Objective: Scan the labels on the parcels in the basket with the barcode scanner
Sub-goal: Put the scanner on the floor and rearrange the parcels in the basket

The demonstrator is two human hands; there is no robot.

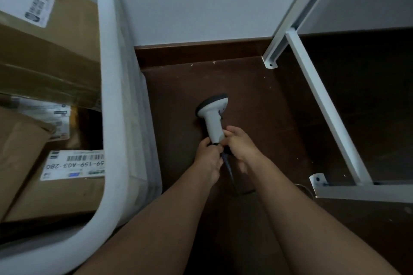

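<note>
Leftmost, the white basket (111,87) stands on the dark floor (257,96), its rounded rim curving toward me at the bottom. Brown cardboard parcels (49,51) fill it — one at the top carries a white label (24,0) with blurred print, another label (51,118) sits lower down, and the nearest label (73,165) shows a barcode and upside-down characters, partly cut off by the rim. Just right of the basket, my left hand (209,158) closes around the bottom of the barcode scanner (213,116), where the dark cable (228,167) leaves the handle. The scanner is outside the basket, low over the floor, its dark-edged head pointing away from me toward the wall (201,2). My right hand (240,147) pinches the same lower handle from the other side — fingers touching those of my left. Farther right, a white metal frame (321,105) rests on the floor, its feet well apart from the scanner.
</note>
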